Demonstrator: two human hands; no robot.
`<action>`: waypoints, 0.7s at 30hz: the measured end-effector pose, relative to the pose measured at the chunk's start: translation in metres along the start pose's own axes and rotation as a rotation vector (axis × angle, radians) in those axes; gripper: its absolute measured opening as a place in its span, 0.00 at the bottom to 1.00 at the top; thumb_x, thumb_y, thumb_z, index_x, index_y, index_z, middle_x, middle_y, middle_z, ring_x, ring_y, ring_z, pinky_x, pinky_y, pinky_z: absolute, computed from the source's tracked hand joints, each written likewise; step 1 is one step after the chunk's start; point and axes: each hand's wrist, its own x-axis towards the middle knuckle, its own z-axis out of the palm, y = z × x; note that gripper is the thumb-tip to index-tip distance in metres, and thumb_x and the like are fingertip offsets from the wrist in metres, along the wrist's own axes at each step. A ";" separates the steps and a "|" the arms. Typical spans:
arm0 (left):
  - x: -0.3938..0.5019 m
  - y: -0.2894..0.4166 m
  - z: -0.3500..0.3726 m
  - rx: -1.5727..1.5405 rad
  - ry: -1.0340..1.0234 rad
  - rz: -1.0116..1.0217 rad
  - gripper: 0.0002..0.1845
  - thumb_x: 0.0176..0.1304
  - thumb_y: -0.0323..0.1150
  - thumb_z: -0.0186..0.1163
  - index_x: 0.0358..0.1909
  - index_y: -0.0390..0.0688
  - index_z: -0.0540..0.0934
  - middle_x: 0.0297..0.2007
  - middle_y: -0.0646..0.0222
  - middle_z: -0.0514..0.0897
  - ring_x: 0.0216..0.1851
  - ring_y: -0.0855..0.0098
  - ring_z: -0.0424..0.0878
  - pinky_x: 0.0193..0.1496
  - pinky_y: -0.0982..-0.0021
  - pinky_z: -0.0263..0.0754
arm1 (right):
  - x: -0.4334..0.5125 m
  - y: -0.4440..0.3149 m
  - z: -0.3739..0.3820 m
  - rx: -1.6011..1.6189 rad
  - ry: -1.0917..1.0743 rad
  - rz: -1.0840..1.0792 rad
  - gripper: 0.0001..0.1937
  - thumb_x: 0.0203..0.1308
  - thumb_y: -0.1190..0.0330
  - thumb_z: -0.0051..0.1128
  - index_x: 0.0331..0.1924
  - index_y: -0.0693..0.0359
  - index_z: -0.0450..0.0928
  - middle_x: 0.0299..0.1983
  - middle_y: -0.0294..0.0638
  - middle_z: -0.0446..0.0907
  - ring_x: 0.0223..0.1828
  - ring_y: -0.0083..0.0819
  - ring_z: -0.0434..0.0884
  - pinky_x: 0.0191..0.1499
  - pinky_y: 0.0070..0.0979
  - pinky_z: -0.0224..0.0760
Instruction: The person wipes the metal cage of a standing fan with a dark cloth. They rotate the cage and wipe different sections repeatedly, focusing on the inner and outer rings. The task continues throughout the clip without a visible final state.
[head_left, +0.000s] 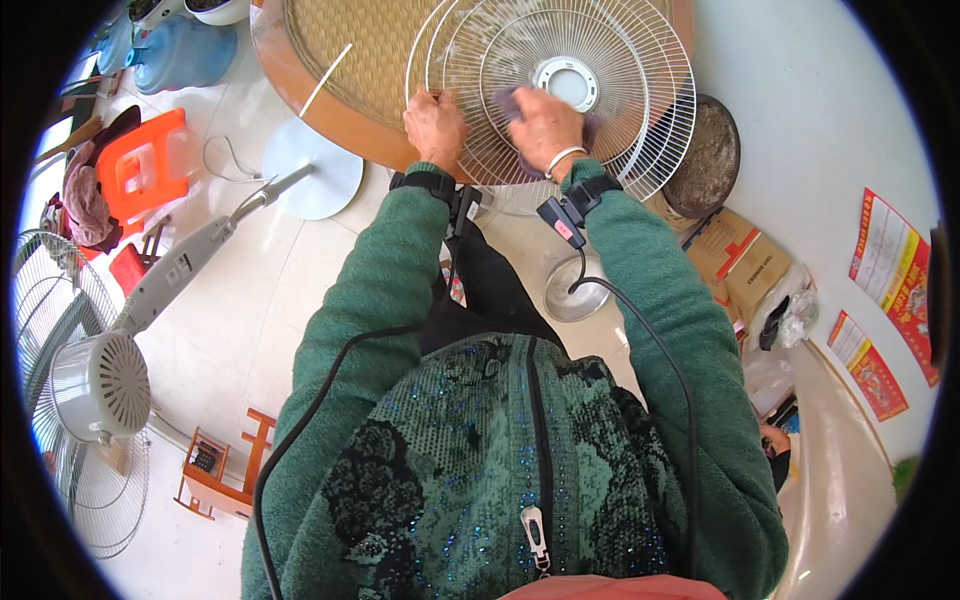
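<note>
A white wire fan guard (637, 82) with a round centre cap lies over the edge of the oval wooden table with a woven top (341, 124). My left hand (436, 127) grips the guard's rim on its left side, fingers curled around the wire. Near the centre cap, my right hand (544, 129) presses a dark purple cloth (508, 101) against the wires; the cloth shows on both sides of the hand. A thin white strip (325, 79) lies on the table to the left.
A standing fan (180, 262) with a round base is at left, by an orange plastic chair (142, 165) and blue water bottles (184, 56). A metal bowl (576, 289) sits on the floor. At right are a round dark-rimmed container (701, 157), a cardboard box (739, 259) and a person's arm (777, 439).
</note>
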 end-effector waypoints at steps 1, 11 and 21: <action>0.001 0.000 -0.001 -0.077 -0.003 -0.003 0.16 0.76 0.41 0.72 0.48 0.35 0.91 0.39 0.46 0.96 0.44 0.41 0.96 0.54 0.44 0.88 | 0.011 0.005 -0.004 -0.008 0.100 0.071 0.12 0.66 0.64 0.68 0.48 0.60 0.84 0.45 0.55 0.91 0.50 0.61 0.92 0.51 0.59 0.86; 0.004 -0.002 0.002 0.006 0.099 0.090 0.16 0.76 0.38 0.72 0.49 0.31 0.91 0.37 0.45 0.95 0.40 0.47 0.96 0.46 0.47 0.91 | 0.068 -0.045 0.038 -0.162 0.205 0.130 0.14 0.66 0.64 0.74 0.51 0.60 0.87 0.49 0.53 0.91 0.51 0.56 0.93 0.57 0.53 0.86; 0.007 0.004 0.000 -0.128 0.058 0.022 0.16 0.78 0.36 0.71 0.49 0.29 0.90 0.36 0.48 0.95 0.34 0.54 0.96 0.38 0.51 0.92 | 0.041 -0.028 0.011 -0.268 0.016 -0.098 0.09 0.70 0.68 0.68 0.49 0.59 0.87 0.45 0.52 0.89 0.50 0.54 0.94 0.53 0.52 0.86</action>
